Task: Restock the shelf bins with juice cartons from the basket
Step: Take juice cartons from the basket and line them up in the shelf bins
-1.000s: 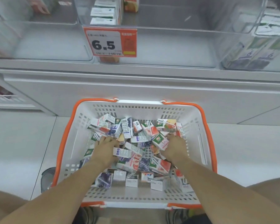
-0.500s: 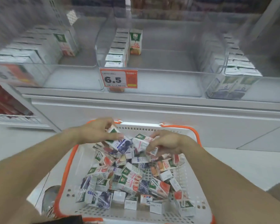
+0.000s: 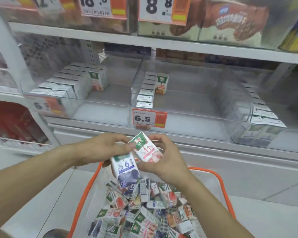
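- The left hand [image 3: 101, 148] grips a blueberry juice carton [image 3: 126, 170], fingers curled over its top end; the carton hangs tilted below the palm, its front showing a large blue "6", a green band at the top and dark berries at the bottom.
- The right hand [image 3: 163, 160] holds a peach juice carton [image 3: 145, 148] between thumb and curled fingers; the front reads "100%" in a green corner, with a red "1" and pink fruit below.
- The two cartons touch, the peach one just above and to the right of the blueberry one, and both are lifted above the far end of the basket.
- The orange-rimmed basket [image 3: 225, 189] lies under the hands, filled with a loose heap of small cartons [image 3: 144, 212] in green, red-pink and purple print; the small writing is too blurred to read.
- Beyond the basket, a shelf carries three clear bins. The middle bin [image 3: 187, 100] holds one row of cartons along its left wall and one upright orange-print carton [image 3: 162, 83] marked "08"; its price tag [image 3: 149, 118] reads "6.5".
- The left bin [image 3: 100, 109] has packed rows of cartons on its left side, with a blurred tag starting "6".
- The right bin [image 3: 244, 107] holds rows of cartons whose fronts show a blue "6".
- On the shelf above the bins, price tags read "18.8" [image 3: 95, 5] and "8.8" [image 3: 159, 7].
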Action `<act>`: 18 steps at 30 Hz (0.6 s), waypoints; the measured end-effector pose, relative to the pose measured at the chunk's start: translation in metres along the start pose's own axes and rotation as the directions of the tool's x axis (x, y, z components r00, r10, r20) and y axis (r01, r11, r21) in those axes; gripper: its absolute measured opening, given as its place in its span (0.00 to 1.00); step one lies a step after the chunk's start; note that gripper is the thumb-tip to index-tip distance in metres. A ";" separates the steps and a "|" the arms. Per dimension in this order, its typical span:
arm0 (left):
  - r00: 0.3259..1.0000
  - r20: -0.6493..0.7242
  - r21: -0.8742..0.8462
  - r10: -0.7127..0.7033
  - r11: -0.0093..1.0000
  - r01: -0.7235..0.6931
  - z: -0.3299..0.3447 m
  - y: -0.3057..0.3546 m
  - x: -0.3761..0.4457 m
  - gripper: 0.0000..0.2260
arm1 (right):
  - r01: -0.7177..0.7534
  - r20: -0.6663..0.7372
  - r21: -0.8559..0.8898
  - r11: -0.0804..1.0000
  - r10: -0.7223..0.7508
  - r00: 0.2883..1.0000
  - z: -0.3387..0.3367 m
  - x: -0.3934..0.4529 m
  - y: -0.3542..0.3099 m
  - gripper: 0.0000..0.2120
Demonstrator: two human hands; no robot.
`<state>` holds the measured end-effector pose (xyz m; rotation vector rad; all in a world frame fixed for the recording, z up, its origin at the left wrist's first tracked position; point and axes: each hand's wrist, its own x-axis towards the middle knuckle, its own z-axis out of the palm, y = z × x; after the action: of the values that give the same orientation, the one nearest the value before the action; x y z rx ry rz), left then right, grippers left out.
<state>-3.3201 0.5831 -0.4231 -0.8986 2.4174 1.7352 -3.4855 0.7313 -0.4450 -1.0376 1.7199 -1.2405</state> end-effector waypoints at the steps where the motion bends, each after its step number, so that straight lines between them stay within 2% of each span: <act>1: 0.999 -0.032 -0.019 -0.008 1.000 0.008 -0.004 -0.001 -0.002 0.25 | 0.018 0.005 -0.012 1.000 -0.018 1.000 0.004 0.000 -0.004 0.33; 3: 0.998 -0.057 -0.031 -0.017 0.999 0.016 -0.013 -0.004 -0.008 0.26 | 0.029 0.053 -0.002 1.000 -0.029 0.998 0.009 0.002 -0.009 0.31; 5: 0.999 -0.042 -0.041 -0.016 0.999 0.014 -0.025 -0.005 -0.016 0.23 | 0.021 0.111 0.021 1.000 -0.023 0.994 0.013 0.005 -0.015 0.24; 7: 1.000 -0.016 -0.037 -0.011 0.999 0.011 -0.036 -0.005 -0.025 0.18 | 0.032 0.124 -0.042 0.999 -0.026 0.992 0.017 0.008 -0.022 0.16; 9: 1.000 0.009 -0.020 -0.011 1.000 0.011 -0.043 -0.004 -0.034 0.13 | 0.052 0.144 -0.132 0.990 -0.032 0.989 0.023 0.014 -0.029 0.16; 12: 1.000 0.020 0.034 -0.009 0.999 0.008 -0.050 -0.004 -0.045 0.11 | 0.119 0.230 -0.225 0.967 -0.066 0.971 0.033 0.025 -0.044 0.20; 15: 0.997 -0.070 0.069 0.011 0.998 -0.006 -0.064 -0.008 -0.057 0.14 | 0.204 0.245 -0.276 0.939 -0.136 0.960 0.042 0.039 -0.063 0.16; 18: 0.975 -0.222 0.099 0.033 0.995 -0.011 -0.087 -0.014 -0.073 0.19 | 0.245 0.139 -0.230 0.942 -0.218 0.966 0.050 0.055 -0.090 0.14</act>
<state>-3.2264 0.5352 -0.3772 -1.1134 2.6322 1.5845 -3.4446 0.6455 -0.3763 -1.4653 1.7315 -1.1042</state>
